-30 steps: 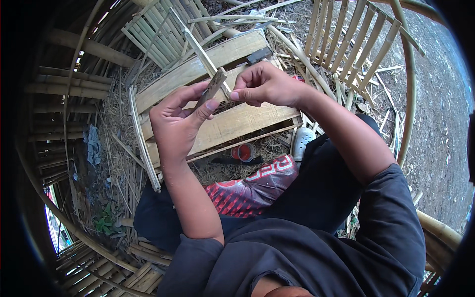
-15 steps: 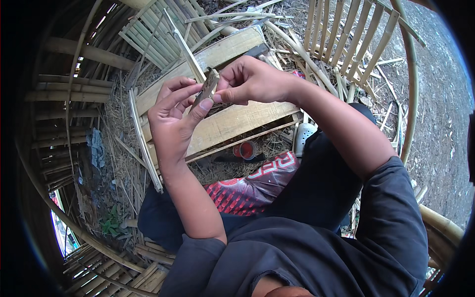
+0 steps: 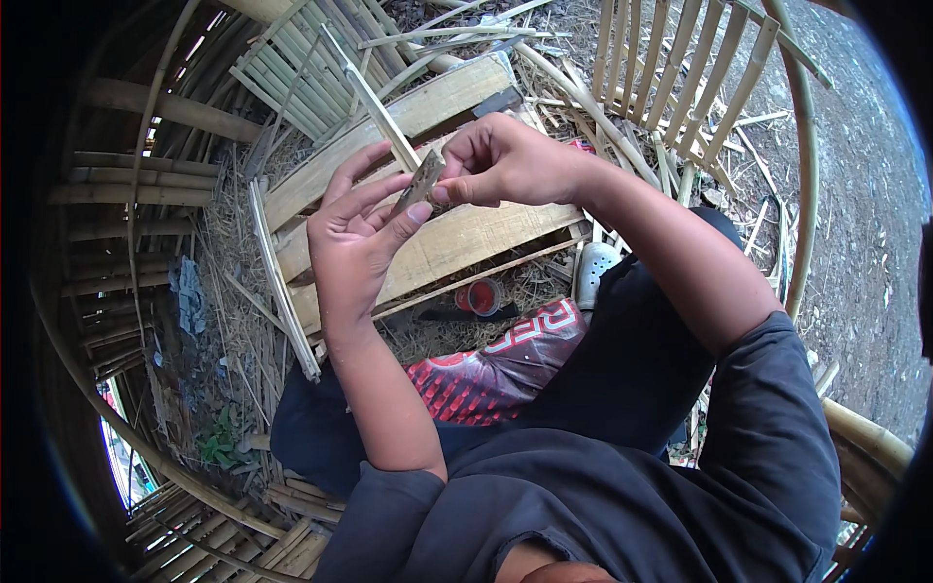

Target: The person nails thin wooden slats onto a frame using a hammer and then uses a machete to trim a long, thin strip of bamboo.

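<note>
My left hand (image 3: 357,228) pinches a small flat grey-brown piece (image 3: 421,182) between thumb and fingers, the other fingers spread. My right hand (image 3: 496,160) is closed at the piece's right edge, thumb and forefinger pressed together there. Whether the piece is wood or metal I cannot make out. A long pale bamboo strip (image 3: 374,105) slants up and away from just behind the piece; whether it touches the piece is hidden. Below both hands lies a low bench of wooden planks (image 3: 437,248).
Under the bench's near edge stands a cup with red contents (image 3: 482,296) beside a dark flat blade-like thing (image 3: 442,314). A red patterned cloth (image 3: 486,364) lies near my legs. Bamboo slat panels (image 3: 680,78) and loose strips surround the bench. A light clog (image 3: 595,272) shows at right.
Both hands and the small piece have shifted slightly right and down. The piece has turned a little, and the left fingers have spread. The strip's near end has also shifted right.
</note>
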Tool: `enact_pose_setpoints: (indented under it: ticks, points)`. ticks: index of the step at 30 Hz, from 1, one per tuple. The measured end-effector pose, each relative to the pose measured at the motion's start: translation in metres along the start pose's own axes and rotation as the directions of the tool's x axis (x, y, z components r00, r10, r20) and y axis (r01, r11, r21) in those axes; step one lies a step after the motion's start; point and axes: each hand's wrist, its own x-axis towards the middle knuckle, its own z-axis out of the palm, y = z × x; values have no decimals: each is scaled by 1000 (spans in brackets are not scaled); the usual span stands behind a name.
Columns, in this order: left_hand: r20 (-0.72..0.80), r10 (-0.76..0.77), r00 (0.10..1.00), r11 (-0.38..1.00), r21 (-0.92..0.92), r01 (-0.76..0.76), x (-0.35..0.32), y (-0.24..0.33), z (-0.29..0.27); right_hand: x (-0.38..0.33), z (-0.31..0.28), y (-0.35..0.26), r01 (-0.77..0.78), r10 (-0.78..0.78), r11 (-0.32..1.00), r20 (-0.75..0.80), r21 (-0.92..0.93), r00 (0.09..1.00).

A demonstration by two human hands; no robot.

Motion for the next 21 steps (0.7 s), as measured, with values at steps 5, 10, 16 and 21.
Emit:
enact_pose_setpoints:
  ticks: [5,10,16,21]
  points:
    - [-24,-103,994,994,-50,102,0,-8,1,0,-1,3,27,-27,1000,-6,-7,1000]
    - [-27,-112,993,992,-57,111,1,-5,2,0,-2,5,-15,15,1000,21,-1,1000]
    - [-17,-182,983,981,-78,180,2,-5,-2,0,-1,5,16,-16,999,7,-39,1000]
    - [-8,-162,987,984,-84,160,3,-7,-5,0,1,3,31,-31,999,7,-12,999]
